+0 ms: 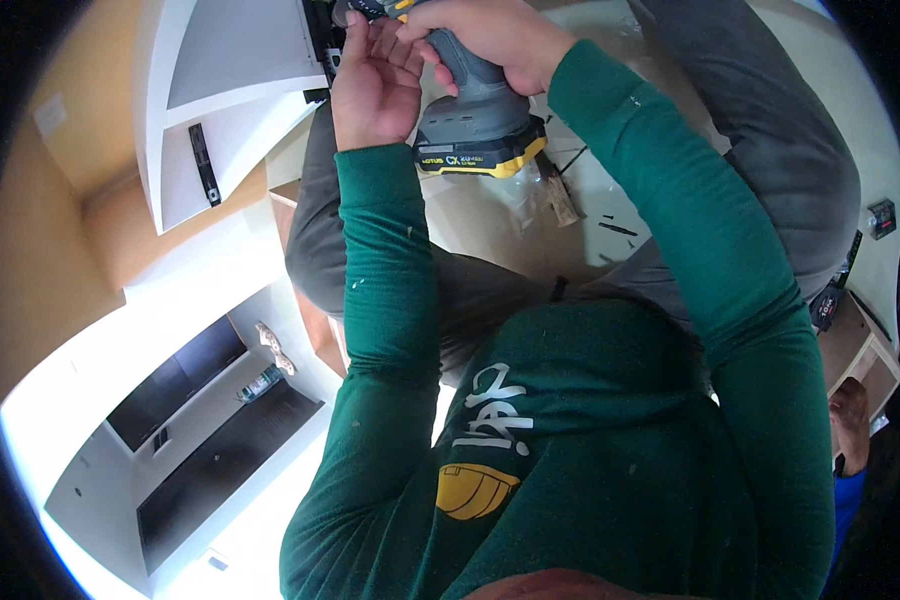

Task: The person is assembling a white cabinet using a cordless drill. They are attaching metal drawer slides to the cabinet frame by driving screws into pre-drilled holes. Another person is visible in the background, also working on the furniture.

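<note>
A grey cordless drill with a black and yellow battery point(480, 135) points toward the white cabinet at the upper left. Wrapped around its handle is my right hand point(495, 45), closed. My left hand point(378, 95) is palm up by the drill's front end, its thumb raised against the dark nose and its fingers half curled around it. Frame top cuts off part of the drill's head, so the tip and any small piece there are hidden. Right beside my left hand is a dark metal rail point(325, 45) on the edge of the white cabinet point(240, 95).
Another dark rail point(205, 165) is fixed inside the cabinet. Between my bent legs lie a wood scrap point(558, 195) and thin dark bits point(618, 229). A small box point(881, 218) sits at the far right. Another person's hand point(850, 420) shows at the right edge, near a wooden box point(860, 345).
</note>
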Motion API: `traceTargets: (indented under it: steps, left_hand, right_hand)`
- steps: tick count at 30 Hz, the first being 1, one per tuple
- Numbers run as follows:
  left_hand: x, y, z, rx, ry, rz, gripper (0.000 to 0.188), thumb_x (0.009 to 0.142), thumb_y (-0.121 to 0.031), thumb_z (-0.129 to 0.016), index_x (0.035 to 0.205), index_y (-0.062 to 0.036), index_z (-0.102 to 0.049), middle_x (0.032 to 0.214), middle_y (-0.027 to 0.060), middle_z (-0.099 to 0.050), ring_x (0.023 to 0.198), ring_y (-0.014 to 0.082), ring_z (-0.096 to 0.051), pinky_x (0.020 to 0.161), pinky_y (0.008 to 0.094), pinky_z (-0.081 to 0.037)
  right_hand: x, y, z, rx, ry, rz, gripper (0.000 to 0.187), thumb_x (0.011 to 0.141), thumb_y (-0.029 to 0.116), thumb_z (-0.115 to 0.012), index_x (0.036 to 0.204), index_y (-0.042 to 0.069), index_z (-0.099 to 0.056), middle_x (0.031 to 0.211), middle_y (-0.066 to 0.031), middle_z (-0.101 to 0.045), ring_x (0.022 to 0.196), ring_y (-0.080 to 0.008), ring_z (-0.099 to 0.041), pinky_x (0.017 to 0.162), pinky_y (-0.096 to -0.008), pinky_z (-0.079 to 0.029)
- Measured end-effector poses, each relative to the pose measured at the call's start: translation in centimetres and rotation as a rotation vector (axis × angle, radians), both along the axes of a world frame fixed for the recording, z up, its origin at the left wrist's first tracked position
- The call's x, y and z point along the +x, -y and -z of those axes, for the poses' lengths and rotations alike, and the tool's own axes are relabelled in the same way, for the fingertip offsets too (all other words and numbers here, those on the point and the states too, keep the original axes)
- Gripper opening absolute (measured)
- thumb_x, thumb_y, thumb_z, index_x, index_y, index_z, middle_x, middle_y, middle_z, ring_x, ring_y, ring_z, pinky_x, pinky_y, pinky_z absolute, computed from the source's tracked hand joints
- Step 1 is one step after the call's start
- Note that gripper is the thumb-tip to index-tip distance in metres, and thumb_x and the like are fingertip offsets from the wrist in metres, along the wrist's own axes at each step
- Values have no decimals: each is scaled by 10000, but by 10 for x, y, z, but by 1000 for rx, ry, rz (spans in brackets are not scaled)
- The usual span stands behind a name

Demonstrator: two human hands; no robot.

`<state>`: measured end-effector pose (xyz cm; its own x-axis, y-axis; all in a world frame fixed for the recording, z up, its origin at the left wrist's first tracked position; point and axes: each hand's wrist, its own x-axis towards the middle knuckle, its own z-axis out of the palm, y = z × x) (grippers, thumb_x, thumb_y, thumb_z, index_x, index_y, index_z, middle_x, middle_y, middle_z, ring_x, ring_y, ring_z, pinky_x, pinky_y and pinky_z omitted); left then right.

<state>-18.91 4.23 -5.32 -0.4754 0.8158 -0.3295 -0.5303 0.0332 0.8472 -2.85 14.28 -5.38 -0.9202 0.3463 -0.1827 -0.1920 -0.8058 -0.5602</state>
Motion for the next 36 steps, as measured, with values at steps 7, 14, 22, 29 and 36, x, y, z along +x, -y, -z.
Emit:
traceTargets:
  steps: [7,14,22,29,36]
  left_hand:
    - [-3,3,5,20,4,-66,337,1091,-374,-519,1066,-49,-602,1073,98,-712,1024,237,-685,915,407,-549]
    - [21,-2,-24,-88,-20,243,493,1096,-486,-418,1079,-58,-662,812,93,-721,636,272,-693,501,474,-590]
    - [-1,1,4,-3,-15,-54,333,1075,-388,-551,1078,-63,-623,1108,99,-718,1044,241,-687,924,407,-548]
    - [10,4,-14,-69,48,150,489,1091,-486,-431,1067,-59,-668,890,105,-737,676,291,-699,515,521,-585]
    - [13,5,-17,-31,35,123,441,1085,-451,-479,1096,-56,-674,963,100,-746,770,278,-712,578,493,-601]
  right_hand:
    - [-1,3,3,11,56,-15,173,940,138,-634,860,-12,-664,659,-104,-640,495,-195,-604,465,-338,-492]
    - [8,6,4,-29,30,52,171,938,132,-636,856,-15,-664,638,-99,-628,481,-204,-596,463,-348,-491]
    - [3,7,5,-40,-7,22,177,954,137,-622,858,-8,-658,638,-101,-627,479,-205,-595,465,-350,-494]
    - [3,3,6,-2,-16,15,176,959,142,-613,887,-13,-655,642,-103,-633,483,-205,-600,478,-344,-503]
    - [2,3,6,18,-22,-2,184,952,149,-616,846,3,-650,637,-102,-627,490,-208,-603,486,-352,-504]
